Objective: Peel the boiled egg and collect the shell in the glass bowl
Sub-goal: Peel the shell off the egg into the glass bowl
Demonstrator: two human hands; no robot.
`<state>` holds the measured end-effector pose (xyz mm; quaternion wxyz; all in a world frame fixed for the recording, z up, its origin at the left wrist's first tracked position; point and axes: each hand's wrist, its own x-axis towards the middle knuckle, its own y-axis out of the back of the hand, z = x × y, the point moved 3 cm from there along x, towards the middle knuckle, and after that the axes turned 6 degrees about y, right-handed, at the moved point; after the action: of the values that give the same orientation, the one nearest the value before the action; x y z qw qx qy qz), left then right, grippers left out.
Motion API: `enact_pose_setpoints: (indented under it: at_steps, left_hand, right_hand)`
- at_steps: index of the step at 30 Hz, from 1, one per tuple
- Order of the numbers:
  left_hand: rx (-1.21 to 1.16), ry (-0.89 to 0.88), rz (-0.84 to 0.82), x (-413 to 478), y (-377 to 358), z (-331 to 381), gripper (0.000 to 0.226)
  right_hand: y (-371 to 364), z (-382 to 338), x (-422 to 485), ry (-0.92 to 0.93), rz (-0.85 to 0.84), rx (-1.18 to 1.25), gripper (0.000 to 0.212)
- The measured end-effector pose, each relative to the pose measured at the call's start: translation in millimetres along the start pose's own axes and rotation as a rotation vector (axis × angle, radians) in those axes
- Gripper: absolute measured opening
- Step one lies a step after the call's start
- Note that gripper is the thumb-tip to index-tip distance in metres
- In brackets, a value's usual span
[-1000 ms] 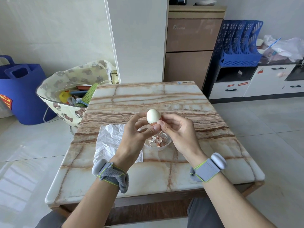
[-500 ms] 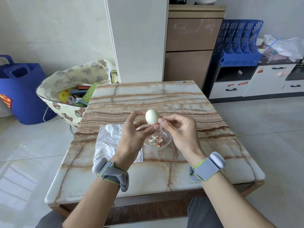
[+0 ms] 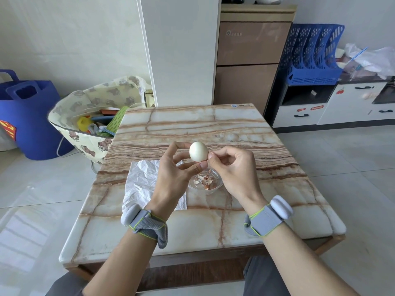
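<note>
Over on the left, a blue bag [image 3: 27,116] sits on the tiled floor, with a bear-print bag [image 3: 85,103] of odds and ends just beside it. Behind the marble-patterned counter [image 3: 192,124] stands a brown cabinet [image 3: 245,60], and to the right of it a blue file rack [image 3: 310,54].

On the counter lies a crumpled white sheet [image 3: 141,180]. The left hand [image 3: 173,180] grips the egg [image 3: 198,151] between thumb and fingers, holding it above the counter. The egg is smooth, pale and almost bare (a small brownish bit clings low down). Below it the glass bowl [image 3: 218,185] sits on the counter, with shell pieces [image 3: 205,180] inside. The right hand [image 3: 235,174], fingers curled, pinches at the egg's lower right edge.
</note>
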<state>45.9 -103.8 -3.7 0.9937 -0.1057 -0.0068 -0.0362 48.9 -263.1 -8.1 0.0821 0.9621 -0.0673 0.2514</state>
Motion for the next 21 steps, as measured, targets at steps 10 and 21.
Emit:
enact_pose_setpoints:
  at_steps: [10,21]
  left_hand:
    - [0.030,0.009,0.009,0.9,3.3,-0.6,0.048]
    - [0.023,0.039,-0.038,3.3,6.8,-5.4,0.052]
  right_hand:
    - [0.9,-2.9,-0.2,-0.045,-0.003,-0.021,0.023]
    - [4.3,6.2,2.8,-0.139,0.027,0.070,0.014]
